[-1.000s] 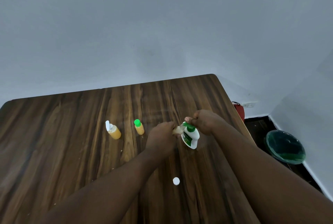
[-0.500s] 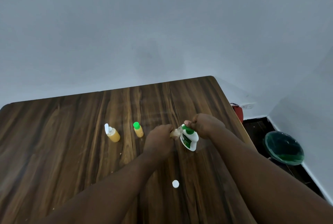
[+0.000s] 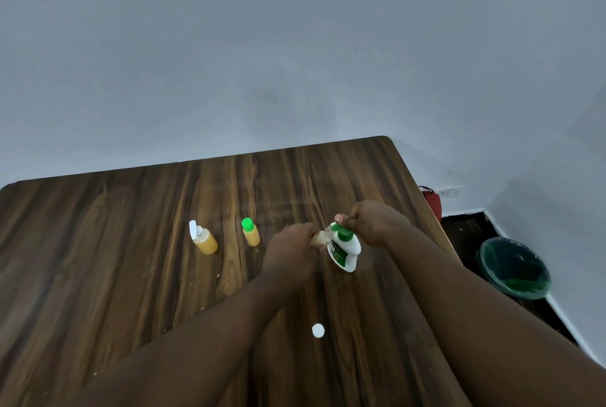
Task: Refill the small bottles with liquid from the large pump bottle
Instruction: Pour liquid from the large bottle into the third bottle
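So the pump bottle (image 3: pixel 344 251), white with a green pump and a green label, sits on the dark wood worktop (image 3: pixel 131 275) towards its right edge, and both hands are right at its top. The right hand (image 3: pixel 373 221) is over the pump head with its fingers curled down round it, closed tight, and the thumb tip pokes out on the far side. The left hand (image 3: pixel 290 247) is just left of the pump bottle, also curled up, gripping a small bottle (image 3: pixel 319 238) and holding it tipped against the spout side of the pump. Only the pale end of that small bottle sticks out of the fist, so I can't tell how full it is or whether anything is coming out of the spout. Further left of the pump bottle, well apart from the hands, two more little ones stand on the wood. The nearer is a green-cap bottle (image 3: pixel 251 233) with orange-yellow liquid in it, capped. Beyond that is a flip-cap bottle (image 3: pixel 205 239) with the same colour liquid and its white lid flipped up. A loose white cap (image 3: pixel 318 330) lies flat on the wood on the near side of the pump bottle, between the two forearms, touching nothing. Off to the right of the pump bottle, down on the floor past the worktop edge, there's a bin (image 3: pixel 515 267) with a dark green liner.
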